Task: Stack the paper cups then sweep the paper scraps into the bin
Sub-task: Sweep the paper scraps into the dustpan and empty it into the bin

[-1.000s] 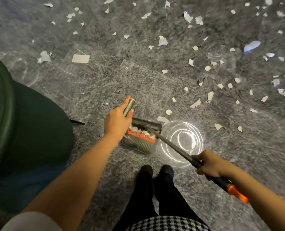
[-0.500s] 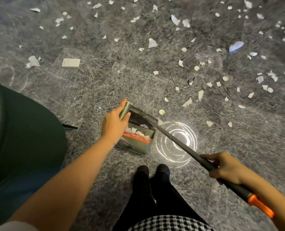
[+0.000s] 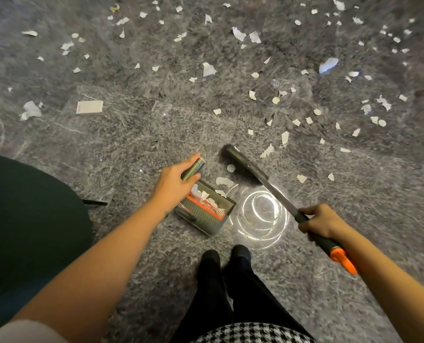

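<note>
Fingers (image 3: 192, 179) of left hand (image 3: 173, 180): curled round the grey-green handle (image 3: 195, 167) of the dustpan (image 3: 206, 215), thumb laid along the upper side. Fingers (image 3: 306, 227) of right hand (image 3: 322, 222): wrapped tight round the dark shaft of the broom (image 3: 275, 191), just above the orange grip end (image 3: 342, 259). Both forearms bare, reaching forward and down.

Dustpan on the floor (image 3: 131, 144), in front of the shoes (image 3: 213, 258), mouth turned away from the body. Orange comb strip (image 3: 193, 197) inside. Paper scraps (image 3: 211, 202) heaped within, white and torn. More scraps just past the lip (image 3: 223, 181), one small round piece (image 3: 230, 167) touching the broom head (image 3: 240, 162).

Broom head down on the floor beyond the dustpan, apart from its lip, shaft slanting back to the right hand.

Ring of reflected light (image 3: 260, 214) on the glossy grey stone, just right of the dustpan, under the shaft.

Farther out: many loose scraps (image 3: 208, 69) scattered over the far and right floor. One white card (image 3: 89, 106) to the left, well apart. Dark green rounded shape (image 3: 20, 219) at left edge, kind unclear. Houndstooth cloth (image 3: 250, 332) at bottom edge.
</note>
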A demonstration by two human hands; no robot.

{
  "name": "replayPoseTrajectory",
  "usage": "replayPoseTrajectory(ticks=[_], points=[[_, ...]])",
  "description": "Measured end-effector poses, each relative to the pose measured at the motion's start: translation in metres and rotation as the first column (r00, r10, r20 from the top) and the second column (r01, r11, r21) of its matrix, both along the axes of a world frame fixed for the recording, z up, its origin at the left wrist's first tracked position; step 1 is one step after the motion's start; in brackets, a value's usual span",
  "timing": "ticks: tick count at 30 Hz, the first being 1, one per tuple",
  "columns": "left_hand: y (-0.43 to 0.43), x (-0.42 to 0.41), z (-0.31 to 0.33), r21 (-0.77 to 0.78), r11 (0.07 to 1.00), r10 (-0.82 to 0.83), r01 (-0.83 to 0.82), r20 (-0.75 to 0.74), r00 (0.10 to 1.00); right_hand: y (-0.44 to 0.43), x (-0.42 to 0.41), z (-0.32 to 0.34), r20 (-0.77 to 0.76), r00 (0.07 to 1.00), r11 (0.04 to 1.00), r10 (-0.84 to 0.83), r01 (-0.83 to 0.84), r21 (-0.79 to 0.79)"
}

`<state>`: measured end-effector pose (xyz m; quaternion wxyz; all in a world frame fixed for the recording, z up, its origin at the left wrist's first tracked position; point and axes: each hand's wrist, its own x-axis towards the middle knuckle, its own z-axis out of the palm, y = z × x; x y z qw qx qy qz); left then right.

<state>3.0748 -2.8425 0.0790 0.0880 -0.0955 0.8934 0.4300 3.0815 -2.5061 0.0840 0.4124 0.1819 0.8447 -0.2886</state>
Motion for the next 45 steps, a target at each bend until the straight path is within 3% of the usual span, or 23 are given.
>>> replayPoseTrajectory(ticks=[12,26,30,37,45], points=[[0.009,-0.020,-0.004,-0.108,0.992,-0.070,0.071,0.012,0.997,-0.011,0.045,0.006,0.145,0.983,0.993,0.114,-0.112,-0.018],[0.007,-0.019,-0.003,-0.188,0.978,-0.087,0.092,0.033,0.996,0.018,0.060,0.047,0.090,0.989,0.992,0.114,-0.107,-0.073],[0.010,-0.017,-0.002,-0.192,0.976,-0.093,0.098,0.034,0.995,0.006,0.049,0.033,0.058,0.990,0.992,0.125,-0.124,-0.013],[0.010,-0.016,-0.003,-0.200,0.975,-0.094,0.096,0.021,0.995,-0.011,0.041,0.006,0.099,0.994,0.998,0.034,-0.029,-0.055],[0.010,-0.014,-0.003,-0.193,0.976,-0.104,0.103,0.005,0.995,0.001,0.058,0.004,0.213,0.966,0.989,0.145,-0.136,-0.057]])
